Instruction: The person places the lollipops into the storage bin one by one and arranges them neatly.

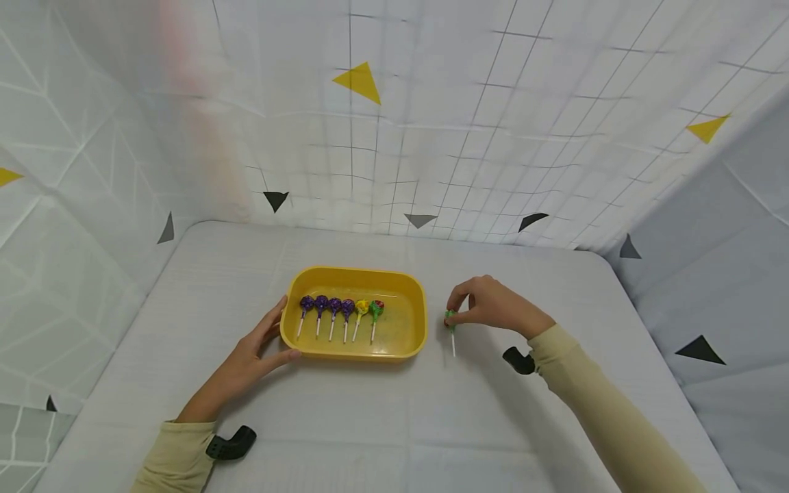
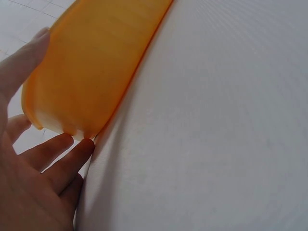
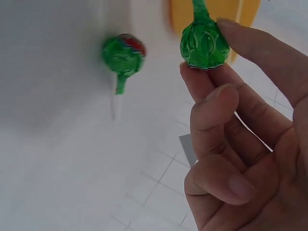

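Note:
A yellow plastic tray [image 1: 403,329] holds a row of wrapped lollipops: several purple ones [image 1: 335,305], a yellow one [image 1: 361,307] and a green one [image 1: 377,308], sticks toward me. At the tray's left end my left hand [image 1: 249,359] holds its corner, thumb at the near side, fingertips against the end wall. To the right of the tray, my right hand [image 1: 499,306] pinches a green-wrapped lollipop [image 3: 204,45] by its round head between thumb and fingertips. The right wrist view also shows another green lollipop with a red patch [image 3: 122,55] lying on the white table.
The white-covered table [image 1: 345,424] has rounded far corners. White sheets with grid lines [image 1: 431,157] and dark and yellow triangles hang behind it and at both sides. A black wrist device [image 1: 231,444] sits by the left cuff, another [image 1: 518,361] by the right.

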`<state>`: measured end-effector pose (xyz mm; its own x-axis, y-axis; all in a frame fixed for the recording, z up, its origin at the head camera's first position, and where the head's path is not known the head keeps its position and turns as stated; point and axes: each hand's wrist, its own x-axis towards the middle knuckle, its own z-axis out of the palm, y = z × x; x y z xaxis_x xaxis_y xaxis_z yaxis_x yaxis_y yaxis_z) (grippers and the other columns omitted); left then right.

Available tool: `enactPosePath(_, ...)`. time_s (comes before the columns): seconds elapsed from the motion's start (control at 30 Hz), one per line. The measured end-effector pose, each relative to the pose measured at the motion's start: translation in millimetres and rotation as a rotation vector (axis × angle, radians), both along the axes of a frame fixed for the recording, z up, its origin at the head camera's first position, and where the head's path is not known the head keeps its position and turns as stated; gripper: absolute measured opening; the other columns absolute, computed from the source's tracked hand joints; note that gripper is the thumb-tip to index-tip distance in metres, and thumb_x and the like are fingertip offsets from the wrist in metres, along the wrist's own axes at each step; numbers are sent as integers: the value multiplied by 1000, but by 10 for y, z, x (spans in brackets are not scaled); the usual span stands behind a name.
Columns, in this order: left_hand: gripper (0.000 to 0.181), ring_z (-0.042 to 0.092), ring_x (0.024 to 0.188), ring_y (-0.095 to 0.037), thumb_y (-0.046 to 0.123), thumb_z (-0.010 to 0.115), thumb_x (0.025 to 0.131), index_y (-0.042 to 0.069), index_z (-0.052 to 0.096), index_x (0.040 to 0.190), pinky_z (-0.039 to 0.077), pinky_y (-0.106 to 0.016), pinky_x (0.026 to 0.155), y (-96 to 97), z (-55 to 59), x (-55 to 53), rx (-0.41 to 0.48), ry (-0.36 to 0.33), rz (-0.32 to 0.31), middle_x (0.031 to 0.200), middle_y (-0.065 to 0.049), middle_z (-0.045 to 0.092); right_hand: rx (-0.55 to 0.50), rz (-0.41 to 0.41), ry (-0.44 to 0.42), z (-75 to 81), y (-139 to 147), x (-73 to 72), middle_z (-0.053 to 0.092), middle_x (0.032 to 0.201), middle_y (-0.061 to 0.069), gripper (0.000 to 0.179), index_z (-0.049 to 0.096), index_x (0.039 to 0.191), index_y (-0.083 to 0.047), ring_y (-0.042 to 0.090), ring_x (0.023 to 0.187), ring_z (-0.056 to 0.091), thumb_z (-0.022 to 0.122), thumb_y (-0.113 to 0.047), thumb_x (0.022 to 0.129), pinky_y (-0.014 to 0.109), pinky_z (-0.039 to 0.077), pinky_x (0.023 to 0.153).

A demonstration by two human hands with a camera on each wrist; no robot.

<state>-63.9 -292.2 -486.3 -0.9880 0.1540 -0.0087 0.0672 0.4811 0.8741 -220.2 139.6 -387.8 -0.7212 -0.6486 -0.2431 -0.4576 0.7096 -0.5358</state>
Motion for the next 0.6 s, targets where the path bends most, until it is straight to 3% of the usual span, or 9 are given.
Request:
enactPosePath(0.13, 100, 34, 154, -43, 33, 77, 95, 41, 7, 166, 30, -54, 124, -3, -8, -2, 1, 2, -1, 171, -16, 26, -35, 7, -28, 93, -82, -22, 77, 89, -9, 8, 80, 92, -21, 18, 76, 67, 85, -23, 86, 26, 59, 67)
enactPosePath(0.6, 100, 34, 154, -41, 32, 77, 94, 41, 7, 166, 30, -52, 123, -4, 2, -1, 0, 14, -1, 170, -15, 28, -17, 69, 1, 281, -383, -86, 77, 92, -6, 11, 80, 93, -18, 17, 84, 69, 85, -25, 86, 27, 61, 71)
